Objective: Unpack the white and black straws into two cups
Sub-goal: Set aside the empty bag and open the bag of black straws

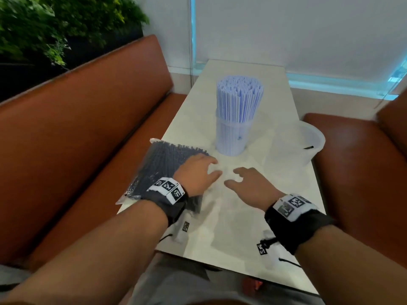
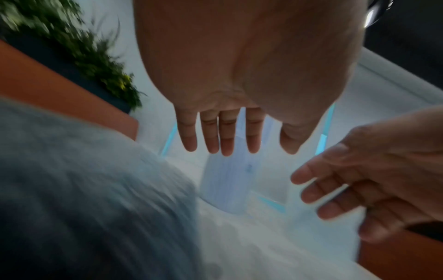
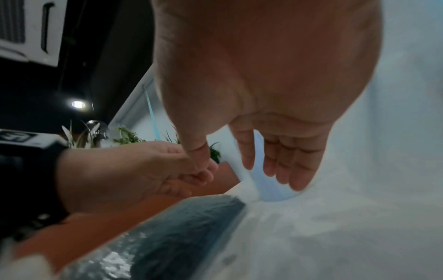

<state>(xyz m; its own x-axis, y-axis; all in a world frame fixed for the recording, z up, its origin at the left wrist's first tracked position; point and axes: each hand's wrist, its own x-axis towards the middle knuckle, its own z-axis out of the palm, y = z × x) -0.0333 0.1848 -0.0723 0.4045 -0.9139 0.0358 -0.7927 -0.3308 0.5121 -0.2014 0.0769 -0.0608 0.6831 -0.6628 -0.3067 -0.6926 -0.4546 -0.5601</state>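
On your table (image 1: 231,216), the bag of straws (image 1: 163,170) lies along the left edge, its near corner overhanging. A cup (image 1: 231,137) packed with upright straws (image 1: 239,100) stands mid-table, just beyond the bag. A second cup (image 1: 308,144) sits at the right edge. Benches flank both sides.

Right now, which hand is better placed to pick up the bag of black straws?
Left. The left hand is open right over the bag of black straws at the table's left edge; the right hand hovers open over bare table beside it.
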